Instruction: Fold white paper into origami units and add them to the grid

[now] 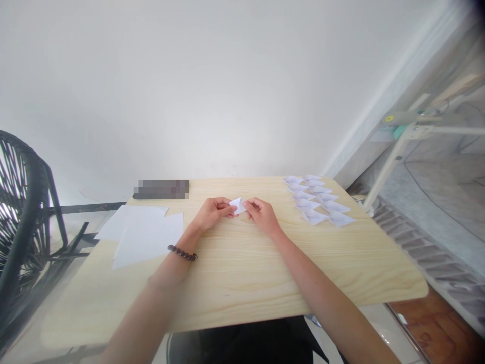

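A small folded piece of white paper (pixel 238 205) is held between my two hands over the middle of the wooden table (pixel 242 273). My left hand (pixel 215 212) pinches its left side between thumb and fingers, and a dark bead bracelet (pixel 182 253) circles that wrist. On the paper's right side, my right hand (pixel 261 214) grips with thumb and forefinger. Creases show on the paper's face, but the fingers cover its two ends.
Several folded white paper pieces (pixel 314 217) lie in two columns at the table's right. White paper sheets (pixel 151 240) overlap on the left, below a dark, pixelated object (pixel 161 190). A black woven chair (pixel 28 167) stands left; a white metal frame (pixel 394 162) is at right.
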A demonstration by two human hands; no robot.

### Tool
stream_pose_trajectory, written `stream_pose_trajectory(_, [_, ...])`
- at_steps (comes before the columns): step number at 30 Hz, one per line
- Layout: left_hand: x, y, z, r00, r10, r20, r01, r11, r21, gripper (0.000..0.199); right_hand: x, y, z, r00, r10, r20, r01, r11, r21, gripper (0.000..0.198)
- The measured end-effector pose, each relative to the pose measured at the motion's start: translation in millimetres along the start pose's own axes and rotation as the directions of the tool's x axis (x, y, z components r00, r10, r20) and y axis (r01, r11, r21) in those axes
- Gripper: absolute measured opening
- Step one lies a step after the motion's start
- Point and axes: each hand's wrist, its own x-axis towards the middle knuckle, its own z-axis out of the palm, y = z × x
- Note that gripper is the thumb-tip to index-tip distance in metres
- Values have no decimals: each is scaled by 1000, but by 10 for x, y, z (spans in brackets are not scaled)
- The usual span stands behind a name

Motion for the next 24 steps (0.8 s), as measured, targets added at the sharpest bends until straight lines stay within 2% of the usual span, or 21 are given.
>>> stream_pose_trajectory(5, [-15, 29, 20, 989, 151, 4, -151, 988, -21, 29, -5, -3, -1, 999, -17, -44, 15, 998, -55, 32])
stream_pose_trajectory(7, [-20, 32, 22, 984, 176, 15, -175, 984, -35, 27, -6, 2, -2, 998, -22, -57, 18, 997, -72, 32])
stream_pose_trajectory(12, [-6, 1, -1, 988, 153, 18, -153, 988, 18, 20, -5, 2, -3, 998, -19, -60, 15, 998, -69, 31])
stream_pose_trajectory(19, [11, -13, -38, 998, 65, -27, -65, 998, -10, 29, 4, -3, 3, 998, 47, -38, -45, 998, 37, 32])
stream_pose_trajectory(24, [6, -15, -21, 997, 62, -44, -63, 998, -24, 29, 6, -9, 3, 994, 79, -77, -71, 993, 98, 32])
